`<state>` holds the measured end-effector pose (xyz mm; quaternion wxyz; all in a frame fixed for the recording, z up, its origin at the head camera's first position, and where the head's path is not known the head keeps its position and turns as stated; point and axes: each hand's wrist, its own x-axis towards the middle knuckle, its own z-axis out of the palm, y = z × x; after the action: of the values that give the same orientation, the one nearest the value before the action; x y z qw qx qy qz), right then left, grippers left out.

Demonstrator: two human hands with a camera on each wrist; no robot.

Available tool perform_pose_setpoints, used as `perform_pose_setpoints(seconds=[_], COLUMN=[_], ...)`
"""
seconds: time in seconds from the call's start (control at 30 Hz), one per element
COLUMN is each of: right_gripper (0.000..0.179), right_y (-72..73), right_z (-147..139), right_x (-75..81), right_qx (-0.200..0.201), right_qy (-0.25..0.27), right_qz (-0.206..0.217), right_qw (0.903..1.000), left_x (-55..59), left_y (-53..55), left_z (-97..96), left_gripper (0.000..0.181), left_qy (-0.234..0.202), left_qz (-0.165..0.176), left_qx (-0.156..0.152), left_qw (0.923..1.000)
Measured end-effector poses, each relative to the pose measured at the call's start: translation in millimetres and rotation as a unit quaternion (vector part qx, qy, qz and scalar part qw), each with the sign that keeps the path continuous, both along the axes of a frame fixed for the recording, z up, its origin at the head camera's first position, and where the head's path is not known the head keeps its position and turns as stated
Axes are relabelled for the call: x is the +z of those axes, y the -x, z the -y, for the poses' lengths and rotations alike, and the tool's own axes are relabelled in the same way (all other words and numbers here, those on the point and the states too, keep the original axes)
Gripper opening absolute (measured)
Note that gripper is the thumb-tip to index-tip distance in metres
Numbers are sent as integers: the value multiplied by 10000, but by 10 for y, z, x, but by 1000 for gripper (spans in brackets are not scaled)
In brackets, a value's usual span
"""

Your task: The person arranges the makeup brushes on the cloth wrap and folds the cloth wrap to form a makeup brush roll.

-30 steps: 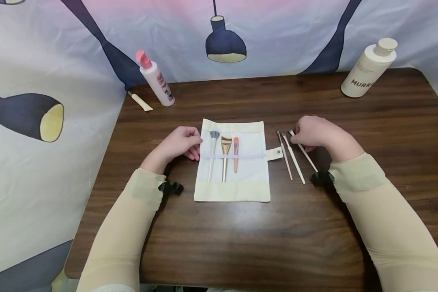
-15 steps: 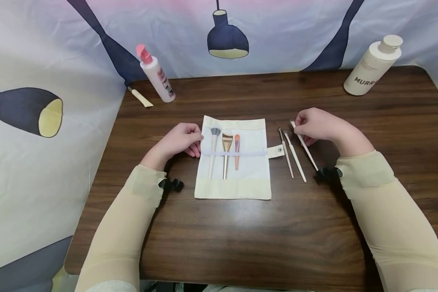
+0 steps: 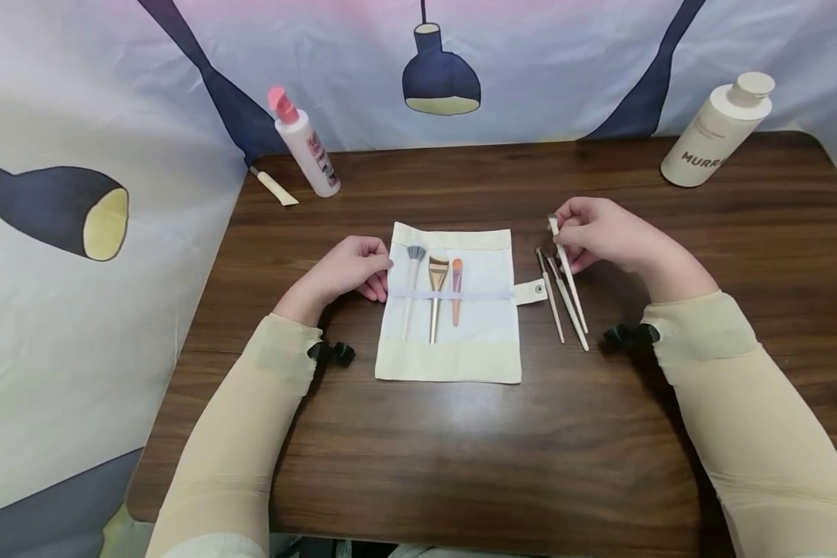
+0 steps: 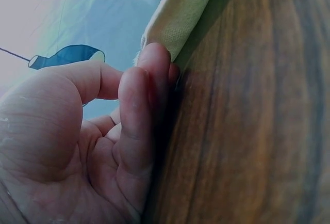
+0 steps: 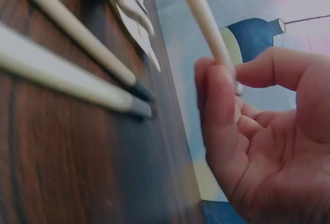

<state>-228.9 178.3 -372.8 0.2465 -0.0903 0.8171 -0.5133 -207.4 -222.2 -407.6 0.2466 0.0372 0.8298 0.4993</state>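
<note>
A pale makeup brush roll (image 3: 449, 363) lies unrolled on the table, with its snap strap (image 3: 531, 291) sticking out to the right. Under its elastic band sit a grey fan-shaped brush (image 3: 411, 283), a flat gold brush (image 3: 435, 298) and a small pink brush (image 3: 456, 294). My left hand (image 3: 349, 267) pinches the roll's left edge (image 4: 178, 20) between thumb and fingers. In my right hand (image 3: 596, 232), a slim white makeup brush (image 5: 206, 22) is pinched near its bristle end, raised over two other brushes. Those two, a thinner one (image 3: 552, 302) and a white one (image 3: 573, 314), lie beside the strap.
At the table's (image 3: 418, 465) back left stands a white pump bottle (image 3: 310, 159) with a pink top. A cream-coloured tube (image 3: 277, 188) lies near it. A large white bottle (image 3: 714, 136) stands at the back right, before the printed cloth backdrop (image 3: 530, 70).
My right hand has lifted the white brush from the table and carried it left, over the other two loose brushes. The left hand stays at the roll's edge.
</note>
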Motion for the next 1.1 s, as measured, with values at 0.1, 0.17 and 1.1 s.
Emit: perform_pose_setpoints(seconds=[0.1,0.17,1.1], right_gripper=[25,27,19], right_y=[-28,-36,285], right_z=[49,98,960], right_x=[-65,-120,-244], right_qx=[-114,-204,-813], right_qy=[384,589,1078], right_qz=[121,198,220], right_qw=[9991,9979,9906], left_x=[-61,-80,-19], left_y=[-14,-23,11], left_z=[-12,-21,25], left_gripper=[19,19,17], left_qy=[-38,-27,-69], left_qz=[66,97,-67], left_qx=[-38,-89,-73], left_qw=[10000,9999,9999])
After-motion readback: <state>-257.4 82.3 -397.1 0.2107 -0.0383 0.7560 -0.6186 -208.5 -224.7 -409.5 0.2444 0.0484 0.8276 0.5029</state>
